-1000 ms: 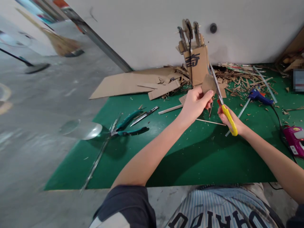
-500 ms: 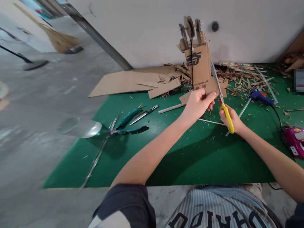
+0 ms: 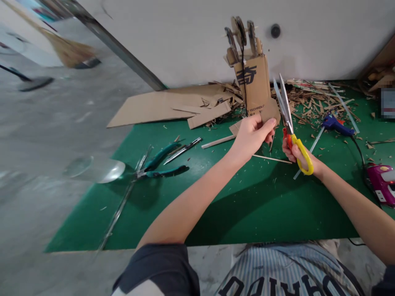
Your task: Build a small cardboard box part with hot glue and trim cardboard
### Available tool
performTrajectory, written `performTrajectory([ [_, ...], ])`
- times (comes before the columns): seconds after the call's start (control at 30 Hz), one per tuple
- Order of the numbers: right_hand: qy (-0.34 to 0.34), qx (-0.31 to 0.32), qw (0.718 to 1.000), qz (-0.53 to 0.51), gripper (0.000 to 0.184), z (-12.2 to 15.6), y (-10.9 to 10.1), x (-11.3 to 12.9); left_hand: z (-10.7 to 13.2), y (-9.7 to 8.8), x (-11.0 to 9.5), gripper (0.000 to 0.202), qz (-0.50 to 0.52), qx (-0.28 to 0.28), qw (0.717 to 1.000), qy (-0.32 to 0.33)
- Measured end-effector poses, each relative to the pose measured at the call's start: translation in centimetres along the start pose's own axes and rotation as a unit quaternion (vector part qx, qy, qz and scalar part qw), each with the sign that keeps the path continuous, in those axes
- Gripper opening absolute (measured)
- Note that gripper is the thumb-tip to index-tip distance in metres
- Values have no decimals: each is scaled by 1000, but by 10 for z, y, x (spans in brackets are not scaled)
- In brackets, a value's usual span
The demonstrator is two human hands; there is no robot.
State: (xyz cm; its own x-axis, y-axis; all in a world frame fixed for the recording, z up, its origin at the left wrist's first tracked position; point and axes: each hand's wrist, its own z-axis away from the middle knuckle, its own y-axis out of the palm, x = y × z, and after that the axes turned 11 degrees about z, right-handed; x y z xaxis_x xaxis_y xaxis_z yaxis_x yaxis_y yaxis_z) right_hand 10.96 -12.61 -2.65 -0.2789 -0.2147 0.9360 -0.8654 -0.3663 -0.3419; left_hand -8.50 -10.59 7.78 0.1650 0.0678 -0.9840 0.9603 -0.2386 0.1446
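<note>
Between the thumb and fingers of my left hand is a small rounded piece of cardboard. My right hand grips a pair of scissors with yellow and orange-red handles. The scissor blades point up and stand parted, just right of the cardboard piece and apart from it. Directly behind my left hand rises a cardboard box with dark printing, wheel-like discs at its top and a black cord down its front. A thin stick lies on the table below my hands.
Pliers with green handles, a utility knife and a clear cup are on the left. Flat cardboard and a heap of scraps line the wall. A blue glue gun and a magenta device are at right.
The scissors have opened, their blades spreading apart and moving off the cardboard piece's edge. My left hand still holds the piece. The whole view has shifted slightly.
</note>
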Motion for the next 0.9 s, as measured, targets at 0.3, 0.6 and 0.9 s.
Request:
performTrajectory([
  [0.3, -27, 36, 999, -24, 58, 2, 3, 9, 2, -4, -2, 33, -32, -8, 997, 74],
  [0.6, -31, 31, 999, -5, 64, 2, 4, 14, 0, -10, -7, 31, -75, -10, 994, 81],
  [0.9, -28, 32, 999, -30, 71, 2, 5, 19, 3, -8, -9, 34, -85, 7, 992, 94],
])
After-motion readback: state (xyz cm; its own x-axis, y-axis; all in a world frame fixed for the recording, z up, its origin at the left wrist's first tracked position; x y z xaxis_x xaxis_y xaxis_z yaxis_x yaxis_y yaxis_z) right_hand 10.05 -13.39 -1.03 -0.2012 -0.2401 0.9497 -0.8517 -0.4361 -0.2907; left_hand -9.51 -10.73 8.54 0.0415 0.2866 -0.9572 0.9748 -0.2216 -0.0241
